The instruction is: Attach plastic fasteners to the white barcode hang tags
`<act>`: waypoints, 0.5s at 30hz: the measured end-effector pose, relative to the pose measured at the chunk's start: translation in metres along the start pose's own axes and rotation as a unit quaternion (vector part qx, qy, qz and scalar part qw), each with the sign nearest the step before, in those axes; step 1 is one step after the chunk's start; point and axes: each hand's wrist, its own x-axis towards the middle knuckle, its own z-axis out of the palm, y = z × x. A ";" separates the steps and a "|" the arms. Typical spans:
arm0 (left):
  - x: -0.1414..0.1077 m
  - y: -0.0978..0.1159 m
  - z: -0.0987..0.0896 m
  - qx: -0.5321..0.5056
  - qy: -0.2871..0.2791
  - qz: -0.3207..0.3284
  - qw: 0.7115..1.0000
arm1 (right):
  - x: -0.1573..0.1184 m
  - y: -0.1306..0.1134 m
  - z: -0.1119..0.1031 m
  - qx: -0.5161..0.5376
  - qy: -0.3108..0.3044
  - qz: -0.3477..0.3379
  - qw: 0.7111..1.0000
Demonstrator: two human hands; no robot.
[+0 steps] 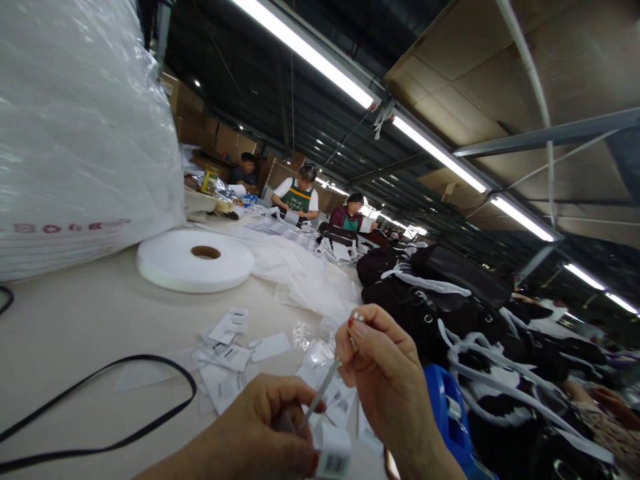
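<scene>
A thin white strip point(320, 393) ran diagonally between both hands above the desk point(75, 320): left hand point(265, 433) pinched its lower end beside a barcode tag point(333, 457), right hand point(385, 373) pinched the upper end.

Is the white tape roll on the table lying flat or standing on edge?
Lying flat. The white tape roll rests on its broad face on the table, with its brown core hole facing up, beside the large plastic bag.
</scene>
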 end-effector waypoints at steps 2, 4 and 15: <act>-0.003 -0.004 -0.002 -0.004 -0.006 -0.027 1.000 | 0.002 0.001 -0.002 0.011 0.006 0.001 1.000; -0.007 -0.004 -0.001 -0.006 0.005 -0.054 0.999 | 0.003 0.002 -0.004 0.024 0.011 0.005 1.000; -0.030 -0.037 -0.017 -0.057 -0.021 -0.052 0.997 | 0.020 0.019 -0.019 0.013 0.089 0.031 0.995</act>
